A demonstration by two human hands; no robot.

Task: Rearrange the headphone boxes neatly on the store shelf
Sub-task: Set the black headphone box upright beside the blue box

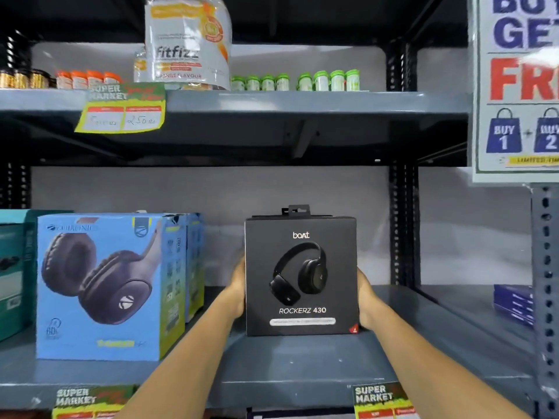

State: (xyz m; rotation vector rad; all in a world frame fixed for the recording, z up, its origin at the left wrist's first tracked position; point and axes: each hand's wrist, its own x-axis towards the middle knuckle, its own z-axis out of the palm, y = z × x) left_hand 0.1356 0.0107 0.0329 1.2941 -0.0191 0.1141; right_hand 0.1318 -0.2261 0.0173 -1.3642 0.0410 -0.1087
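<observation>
A black boAt Rockerz 430 headphone box (301, 276) stands upright on the grey middle shelf (272, 367), front face toward me. My left hand (237, 290) grips its left side and my right hand (364, 300) grips its right side; the fingers are hidden behind the box. To the left stands a blue headphone box (102, 285), upright and turned slightly, with a second blue box (195, 261) right behind it. A teal box (13, 267) is cut off at the far left edge.
The upper shelf (272, 101) carries a large Fitfizz jar (187, 40), small orange-capped and green-capped bottles and gold tins. A promo poster (517, 86) hangs at the right on a perforated upright (546, 297). Dark blue packs (512, 302) lie in the neighbouring bay. Price tags hang from shelf edges.
</observation>
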